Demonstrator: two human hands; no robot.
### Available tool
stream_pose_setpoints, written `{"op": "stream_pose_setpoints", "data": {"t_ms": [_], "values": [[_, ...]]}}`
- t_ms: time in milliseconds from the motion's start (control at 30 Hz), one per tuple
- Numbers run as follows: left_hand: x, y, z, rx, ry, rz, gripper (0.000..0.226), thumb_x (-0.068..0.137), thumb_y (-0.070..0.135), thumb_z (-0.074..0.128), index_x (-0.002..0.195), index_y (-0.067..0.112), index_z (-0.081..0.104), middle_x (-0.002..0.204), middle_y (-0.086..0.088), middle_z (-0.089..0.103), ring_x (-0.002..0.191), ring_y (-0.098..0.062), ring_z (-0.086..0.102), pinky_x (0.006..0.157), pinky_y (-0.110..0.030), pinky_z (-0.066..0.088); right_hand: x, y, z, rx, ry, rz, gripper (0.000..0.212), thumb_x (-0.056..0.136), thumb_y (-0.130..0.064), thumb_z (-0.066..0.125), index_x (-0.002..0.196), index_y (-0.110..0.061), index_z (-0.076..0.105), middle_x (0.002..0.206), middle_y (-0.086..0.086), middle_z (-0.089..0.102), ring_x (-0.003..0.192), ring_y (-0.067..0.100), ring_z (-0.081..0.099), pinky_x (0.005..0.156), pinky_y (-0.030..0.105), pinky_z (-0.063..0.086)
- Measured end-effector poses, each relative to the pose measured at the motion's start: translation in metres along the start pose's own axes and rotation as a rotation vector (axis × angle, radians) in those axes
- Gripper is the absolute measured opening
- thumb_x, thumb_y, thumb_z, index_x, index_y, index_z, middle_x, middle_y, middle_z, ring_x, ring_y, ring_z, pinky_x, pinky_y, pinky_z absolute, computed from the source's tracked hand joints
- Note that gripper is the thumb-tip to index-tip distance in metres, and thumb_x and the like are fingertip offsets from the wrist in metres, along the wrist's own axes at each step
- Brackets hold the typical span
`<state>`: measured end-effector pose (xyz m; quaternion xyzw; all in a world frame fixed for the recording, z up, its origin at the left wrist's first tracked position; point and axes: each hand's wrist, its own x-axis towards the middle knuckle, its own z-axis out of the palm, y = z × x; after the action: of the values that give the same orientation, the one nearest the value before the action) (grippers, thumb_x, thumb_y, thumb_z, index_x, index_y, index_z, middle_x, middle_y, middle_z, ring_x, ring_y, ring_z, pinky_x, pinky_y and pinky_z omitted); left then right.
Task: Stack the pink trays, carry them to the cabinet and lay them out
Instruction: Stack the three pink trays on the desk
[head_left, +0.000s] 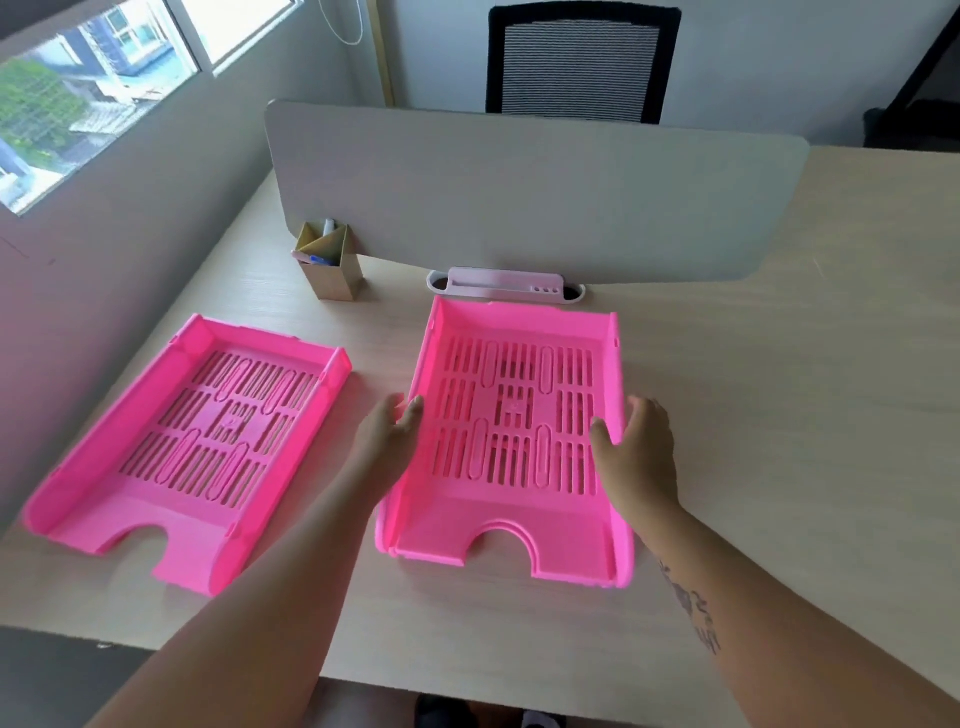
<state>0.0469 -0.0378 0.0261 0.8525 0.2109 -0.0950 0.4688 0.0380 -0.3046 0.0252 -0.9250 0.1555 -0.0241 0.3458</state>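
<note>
Left hand (387, 441) | right hand (636, 452) | both gripping right tray (514, 525) sides | left tray (171, 499) apart

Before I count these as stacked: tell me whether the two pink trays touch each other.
Apart. The head view shows a bare strip of desk between the left pink tray and the right pink tray.

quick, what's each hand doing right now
Left hand: shut on the left wall of the slotted pink plastic tray.
Right hand: shut on its right wall.
</note>
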Motion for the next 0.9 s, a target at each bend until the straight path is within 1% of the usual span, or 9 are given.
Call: {"op": "stream_pose_setpoints", "data": {"t_ms": [67, 100, 167, 200, 333, 467, 567, 700, 900], "values": [[-0.004, 0.003, -0.016, 0.033, 0.053, 0.025, 0.056, 0.097, 0.048, 0.046, 0.137, 0.009, 0.052, 0.132, -0.014, 0.062, 0.116, -0.031, 0.061, 0.098, -0.049, 0.05, 0.005, -0.025, -0.001, -0.03, 0.039, -0.127, 0.052, 0.094, -0.028, 0.057, 0.137, 0.0, 0.046, 0.138, 0.017, 0.051, 0.128, 0.033, 0.049, 0.104, 0.045, 0.047], [-0.005, 0.004, -0.025, 0.045, 0.099, 0.058, 0.053, 0.098, 0.045, 0.048, 0.136, 0.008, 0.053, 0.134, -0.015, 0.061, 0.12, -0.031, 0.059, 0.101, -0.045, 0.047, 0.006, -0.041, 0.0, -0.029, 0.026, -0.186, 0.052, 0.094, -0.025, 0.058, 0.138, 0.0, 0.046, 0.14, 0.016, 0.051, 0.13, 0.032, 0.048, 0.106, 0.042, 0.045], [-0.008, 0.002, -0.051, 0.078, 0.194, 0.107, 0.044, 0.1, 0.034, 0.051, 0.134, 0.006, 0.055, 0.133, -0.017, 0.062, 0.12, -0.03, 0.059, 0.095, -0.034, 0.044, 0.007, -0.074, 0.01, -0.011, -0.022, -0.293, 0.05, 0.095, -0.022, 0.057, 0.138, 0.0, 0.047, 0.139, 0.016, 0.053, 0.13, 0.03, 0.049, 0.107, 0.039, 0.042], [-0.011, 0.0, -0.065, 0.103, 0.229, 0.107, 0.042, 0.1, 0.03, 0.051, 0.134, 0.005, 0.055, 0.132, -0.017, 0.063, 0.118, -0.03, 0.06, 0.091, -0.033, 0.044, 0.005, -0.09, 0.017, 0.0, -0.05, -0.332, 0.05, 0.095, -0.022, 0.057, 0.139, 0.0, 0.047, 0.139, 0.015, 0.053, 0.13, 0.029, 0.049, 0.108, 0.039, 0.042], [-0.02, -0.028, -0.131, 0.198, 0.314, 0.056, 0.044, 0.099, 0.029, 0.053, 0.136, 0.005, 0.051, 0.138, -0.016, 0.058, 0.12, -0.031, 0.059, 0.101, -0.044, 0.048, -0.017, -0.148, 0.06, 0.02, -0.16, -0.436, 0.049, 0.095, -0.024, 0.054, 0.139, -0.004, 0.049, 0.133, 0.013, 0.056, 0.125, 0.028, 0.052, 0.101, 0.039, 0.044], [-0.012, -0.071, -0.196, 0.311, 0.372, 0.011, 0.046, 0.097, 0.031, 0.054, 0.136, 0.006, 0.051, 0.136, -0.019, 0.059, 0.117, -0.033, 0.06, 0.097, -0.046, 0.05, -0.047, -0.201, 0.11, 0.039, -0.245, -0.469, 0.042, 0.093, -0.022, 0.055, 0.131, -0.005, 0.055, 0.129, 0.013, 0.058, 0.119, 0.03, 0.056, 0.091, 0.036, 0.045], [0.005, -0.104, -0.238, 0.392, 0.379, -0.04, 0.044, 0.095, 0.029, 0.056, 0.133, 0.008, 0.054, 0.122, -0.018, 0.066, 0.096, -0.031, 0.064, 0.08, -0.037, 0.05, -0.069, -0.231, 0.15, 0.113, -0.299, -0.411, 0.038, 0.093, -0.018, 0.057, 0.127, -0.002, 0.058, 0.124, 0.015, 0.06, 0.115, 0.032, 0.057, 0.089, 0.033, 0.045], [0.032, -0.154, -0.278, 0.457, 0.375, -0.08, 0.044, 0.09, 0.03, 0.058, 0.131, 0.013, 0.057, 0.117, -0.017, 0.066, 0.102, -0.033, 0.063, 0.088, -0.043, 0.053, -0.092, -0.249, 0.203, 0.154, -0.345, -0.207, 0.049, 0.092, -0.019, 0.058, 0.137, -0.001, 0.052, 0.133, 0.015, 0.057, 0.121, 0.03, 0.055, 0.097, 0.03, 0.043], [0.071, -0.226, -0.298, 0.406, 0.279, -0.181, 0.036, 0.089, 0.024, 0.061, 0.123, 0.011, 0.06, 0.113, -0.017, 0.066, 0.096, -0.033, 0.063, 0.086, -0.041, 0.053, -0.113, -0.249, 0.258, 0.171, -0.359, 0.098, 0.038, 0.089, -0.017, 0.059, 0.124, -0.003, 0.056, 0.115, 0.014, 0.065, 0.099, 0.032, 0.064, 0.081, 0.034, 0.051]]}}
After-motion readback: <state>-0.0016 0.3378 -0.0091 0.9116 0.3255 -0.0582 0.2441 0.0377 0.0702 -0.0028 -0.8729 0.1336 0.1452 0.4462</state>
